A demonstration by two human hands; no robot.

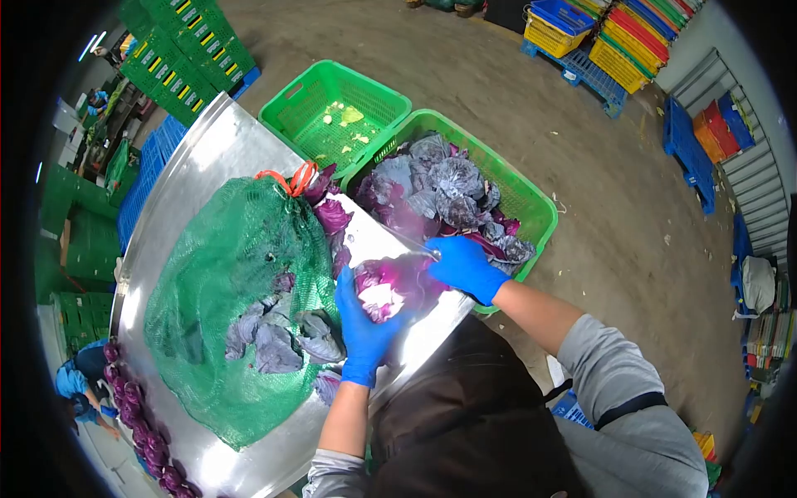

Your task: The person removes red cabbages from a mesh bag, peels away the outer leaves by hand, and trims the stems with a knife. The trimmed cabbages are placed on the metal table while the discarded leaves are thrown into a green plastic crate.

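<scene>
A red cabbage (380, 290) with its pale cut base showing is in my left hand (365, 324), which wears a blue glove and has its fingers around the cabbage's near side. My right hand (466, 267), also gloved in blue, is closed at the cabbage's right, by the table corner; a small metallic thing shows at its fingertips, too small to name. Purple leaves beside it are blurred. A green mesh bag (232, 307) with red ties (290, 178) lies on the metal table (224, 137), with loose outer leaves (276, 349) on it.
Beyond the table edge stand a green crate of cabbage leaves (531, 199) and a green crate with few scraps (332, 75). A row of red cabbages (137, 415) lines the left edge. Stacked green crates (178, 66) stand behind. A co-worker in blue (75, 382) is at left.
</scene>
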